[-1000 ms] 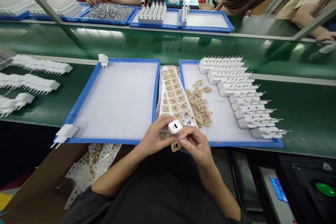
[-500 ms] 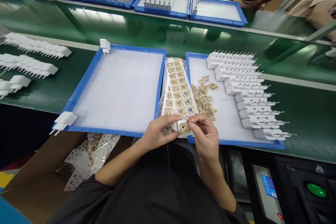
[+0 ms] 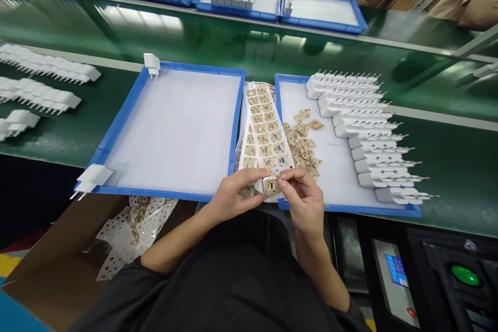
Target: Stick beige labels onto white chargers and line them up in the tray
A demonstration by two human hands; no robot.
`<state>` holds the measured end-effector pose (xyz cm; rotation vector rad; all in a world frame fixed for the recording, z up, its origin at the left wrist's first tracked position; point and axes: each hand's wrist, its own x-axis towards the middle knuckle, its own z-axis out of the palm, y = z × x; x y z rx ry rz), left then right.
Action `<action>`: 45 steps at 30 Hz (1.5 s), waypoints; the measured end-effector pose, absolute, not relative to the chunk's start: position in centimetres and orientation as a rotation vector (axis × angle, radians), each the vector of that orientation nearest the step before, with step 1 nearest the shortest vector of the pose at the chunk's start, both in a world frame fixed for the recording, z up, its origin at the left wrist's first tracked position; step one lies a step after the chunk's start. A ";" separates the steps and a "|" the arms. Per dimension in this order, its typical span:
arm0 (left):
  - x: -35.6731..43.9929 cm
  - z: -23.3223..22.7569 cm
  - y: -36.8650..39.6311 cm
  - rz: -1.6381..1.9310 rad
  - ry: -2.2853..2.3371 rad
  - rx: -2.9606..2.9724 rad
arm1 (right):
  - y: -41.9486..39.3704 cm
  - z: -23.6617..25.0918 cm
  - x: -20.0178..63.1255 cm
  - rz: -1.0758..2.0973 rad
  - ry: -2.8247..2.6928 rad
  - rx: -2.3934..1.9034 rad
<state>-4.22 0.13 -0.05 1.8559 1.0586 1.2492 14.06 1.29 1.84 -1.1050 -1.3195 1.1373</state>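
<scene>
My left hand (image 3: 238, 189) grips a white plug charger (image 3: 259, 185) between thumb and fingers, its end face turned toward me. A tan sticker (image 3: 271, 185) with a cut-out covers that face. The fingers of my right hand (image 3: 301, 192) are pinched at the sticker's right edge, touching the charger. Just beyond my hands lies a white sheet of tan stickers (image 3: 264, 124) on top of other sheets. Loose tan pieces (image 3: 303, 150) are heaped in the right blue-rimmed tray (image 3: 330, 166), beside rows of white plug chargers (image 3: 361, 124).
A blue-rimmed tray (image 3: 175, 129) lies to the left, with a charger (image 3: 151, 65) and another charger (image 3: 94, 176) at its left corners. More chargers (image 3: 42, 96) stand farther left. Below is a cardboard box (image 3: 50, 270) with scraps. Across the belt are trays (image 3: 322, 10) and people.
The tan sticker sits more squarely over the charger's face than before, with my right fingers still at its edge. The view has shifted slightly; both hands stay almost in place.
</scene>
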 end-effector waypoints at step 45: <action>-4.3 -1.1 -0.4 1.443 0.959 1.723 | 2.0 1.9 15.0 0.621 -1.852 -0.681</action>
